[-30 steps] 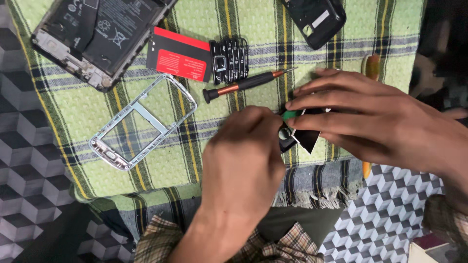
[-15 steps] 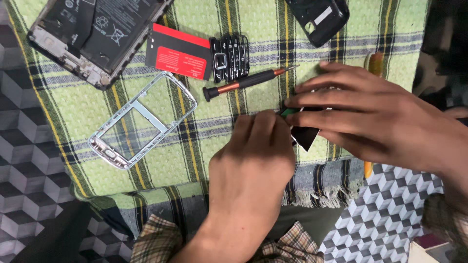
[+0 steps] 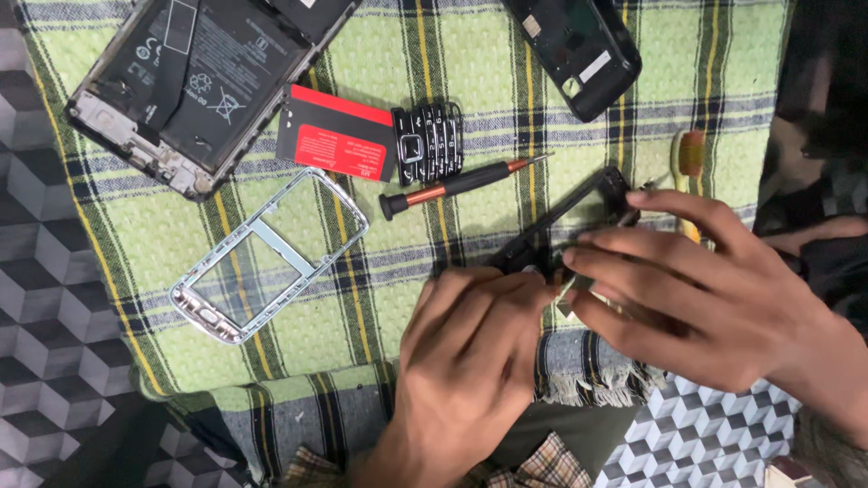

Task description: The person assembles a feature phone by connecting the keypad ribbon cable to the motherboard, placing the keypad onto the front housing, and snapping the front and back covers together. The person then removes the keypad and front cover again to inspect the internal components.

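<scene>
Green-and-yellow plaid cloth [image 3: 271, 361] over a grey cube-pattern floor [image 3: 54, 343] is the work surface I'm looking down at. Both hands meet near the cloth's near edge. Left hand [image 3: 470, 352] is curled, fingertips pressed against the small black phone body [image 3: 579, 212]; I can't tell what, if anything, sits between those fingertips. Right hand [image 3: 714, 298] has fingers spread long, tips clamping the same phone body from the other side, part tilted up on edge. Behind the right hand's fingers: yellow-handled brush [image 3: 689, 158], mostly hidden. Just beyond the left hand: black screwdriver [image 3: 461, 185] with orange collar, lying free. Further out from it: black keypad [image 3: 428, 143] touching a red-and-black battery [image 3: 336, 136]. Off to the left-hand side: silver phone frame [image 3: 271, 253], flat. Far left corner: opened smartphone [image 3: 190, 81], battery exposed. Far beyond the right hand: black back cover [image 3: 579, 50].
</scene>
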